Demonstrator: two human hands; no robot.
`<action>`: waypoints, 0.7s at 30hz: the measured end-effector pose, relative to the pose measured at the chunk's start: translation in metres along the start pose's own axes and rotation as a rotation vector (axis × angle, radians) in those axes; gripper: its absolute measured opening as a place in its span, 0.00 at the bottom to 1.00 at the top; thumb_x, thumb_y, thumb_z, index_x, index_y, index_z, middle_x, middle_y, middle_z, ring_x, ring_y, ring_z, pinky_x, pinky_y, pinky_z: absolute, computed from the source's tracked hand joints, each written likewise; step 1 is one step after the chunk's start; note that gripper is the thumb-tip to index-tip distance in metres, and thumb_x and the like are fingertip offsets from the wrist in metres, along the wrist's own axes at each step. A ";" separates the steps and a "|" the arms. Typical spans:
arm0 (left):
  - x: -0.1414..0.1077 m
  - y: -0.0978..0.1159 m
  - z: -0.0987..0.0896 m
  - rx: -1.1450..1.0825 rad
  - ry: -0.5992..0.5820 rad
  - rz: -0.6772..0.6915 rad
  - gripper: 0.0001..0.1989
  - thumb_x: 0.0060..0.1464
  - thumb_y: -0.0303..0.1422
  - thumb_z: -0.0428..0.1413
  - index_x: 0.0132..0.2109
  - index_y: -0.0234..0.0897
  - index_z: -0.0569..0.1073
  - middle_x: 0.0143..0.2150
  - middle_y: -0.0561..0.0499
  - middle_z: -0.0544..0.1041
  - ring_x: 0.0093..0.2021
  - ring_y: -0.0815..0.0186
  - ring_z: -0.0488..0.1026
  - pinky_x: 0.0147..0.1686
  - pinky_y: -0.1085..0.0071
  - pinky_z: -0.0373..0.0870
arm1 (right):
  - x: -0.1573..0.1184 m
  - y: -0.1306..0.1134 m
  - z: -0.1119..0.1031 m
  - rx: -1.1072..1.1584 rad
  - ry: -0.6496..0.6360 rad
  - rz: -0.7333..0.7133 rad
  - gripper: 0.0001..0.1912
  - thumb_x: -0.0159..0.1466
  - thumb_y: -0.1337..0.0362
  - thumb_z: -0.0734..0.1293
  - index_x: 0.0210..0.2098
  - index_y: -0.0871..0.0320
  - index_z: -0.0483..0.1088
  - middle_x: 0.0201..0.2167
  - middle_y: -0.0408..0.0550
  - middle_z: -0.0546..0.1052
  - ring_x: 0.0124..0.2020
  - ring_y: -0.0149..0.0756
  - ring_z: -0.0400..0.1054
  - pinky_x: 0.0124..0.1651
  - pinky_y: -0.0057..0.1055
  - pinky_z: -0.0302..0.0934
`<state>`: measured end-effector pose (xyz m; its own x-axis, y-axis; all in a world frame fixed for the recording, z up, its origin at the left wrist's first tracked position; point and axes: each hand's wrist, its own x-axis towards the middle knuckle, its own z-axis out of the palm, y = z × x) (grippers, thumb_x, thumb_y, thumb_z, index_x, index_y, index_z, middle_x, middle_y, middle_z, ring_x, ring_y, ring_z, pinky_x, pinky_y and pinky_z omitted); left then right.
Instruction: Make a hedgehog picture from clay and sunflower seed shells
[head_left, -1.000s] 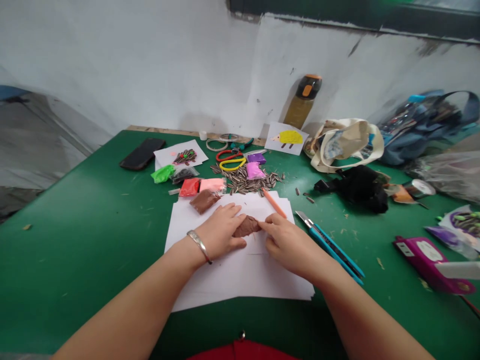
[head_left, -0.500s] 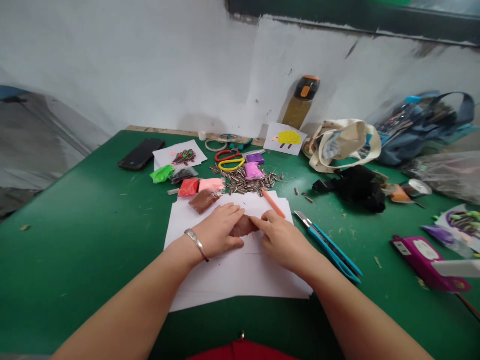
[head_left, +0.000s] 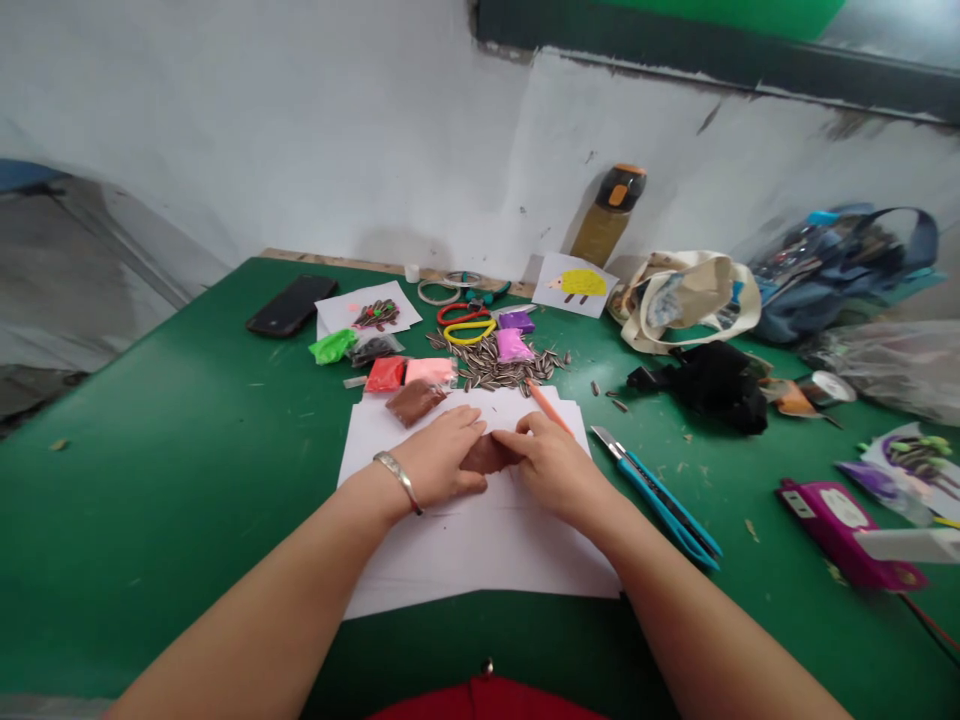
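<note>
A flattened piece of brown modelling clay lies on a stack of white paper. My left hand, with a silver bangle at the wrist, holds its left edge between stretched fingers and thumb. From the right, my right hand presses the clay with its index finger, the other fingers curled and the thumb low against the edge. Parts of the clay are hidden under both hands. A packet of brown clay rests at the paper's top left. An orange pencil-like stick lies just beyond my right hand.
A blue utility knife lies right of the paper. Behind are sunflower seeds, scissors, a red packet and a hedgehog drawing. A phone lies at left; a bottle and cloth bag stand at the back.
The view has tipped slightly, shifting everything a little. My right index finger has slid slightly left over the clay; my left hand keeps its place on it.
</note>
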<state>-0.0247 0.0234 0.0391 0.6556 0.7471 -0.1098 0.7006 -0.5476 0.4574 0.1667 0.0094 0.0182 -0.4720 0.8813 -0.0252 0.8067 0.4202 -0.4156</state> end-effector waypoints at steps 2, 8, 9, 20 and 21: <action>0.000 -0.001 0.001 -0.009 0.002 0.002 0.14 0.46 0.35 0.59 0.40 0.35 0.67 0.43 0.46 0.67 0.46 0.56 0.65 0.43 0.64 0.63 | 0.000 -0.001 0.000 0.002 0.013 0.007 0.26 0.57 0.77 0.57 0.51 0.52 0.70 0.38 0.50 0.67 0.40 0.36 0.62 0.43 0.30 0.56; -0.001 -0.001 0.001 -0.006 0.012 0.007 0.12 0.45 0.34 0.59 0.37 0.35 0.67 0.42 0.47 0.67 0.44 0.57 0.64 0.41 0.64 0.63 | 0.001 0.001 0.002 -0.050 0.007 -0.038 0.26 0.58 0.75 0.59 0.51 0.50 0.71 0.39 0.50 0.67 0.40 0.36 0.63 0.43 0.30 0.56; -0.001 -0.001 0.001 -0.008 0.012 0.009 0.12 0.45 0.34 0.59 0.36 0.36 0.67 0.41 0.47 0.67 0.44 0.57 0.64 0.41 0.65 0.63 | 0.001 0.001 0.002 -0.056 0.001 -0.046 0.26 0.57 0.75 0.59 0.52 0.49 0.71 0.39 0.49 0.67 0.40 0.36 0.63 0.43 0.30 0.56; 0.001 -0.004 0.004 -0.032 0.007 0.018 0.17 0.45 0.33 0.60 0.42 0.35 0.66 0.45 0.45 0.68 0.47 0.56 0.65 0.45 0.64 0.62 | 0.000 0.004 0.003 -0.192 -0.016 -0.097 0.28 0.60 0.73 0.59 0.57 0.44 0.65 0.41 0.48 0.68 0.37 0.36 0.64 0.40 0.32 0.55; 0.000 -0.005 0.004 -0.032 0.008 0.017 0.17 0.45 0.33 0.60 0.42 0.35 0.66 0.45 0.45 0.68 0.47 0.56 0.65 0.45 0.64 0.62 | -0.002 0.005 0.003 -0.184 -0.003 -0.097 0.30 0.59 0.74 0.58 0.58 0.45 0.63 0.42 0.49 0.68 0.38 0.37 0.65 0.40 0.32 0.55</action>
<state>-0.0268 0.0249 0.0334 0.6648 0.7410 -0.0947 0.6800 -0.5477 0.4874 0.1705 0.0094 0.0135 -0.5514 0.8343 0.0045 0.8086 0.5357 -0.2431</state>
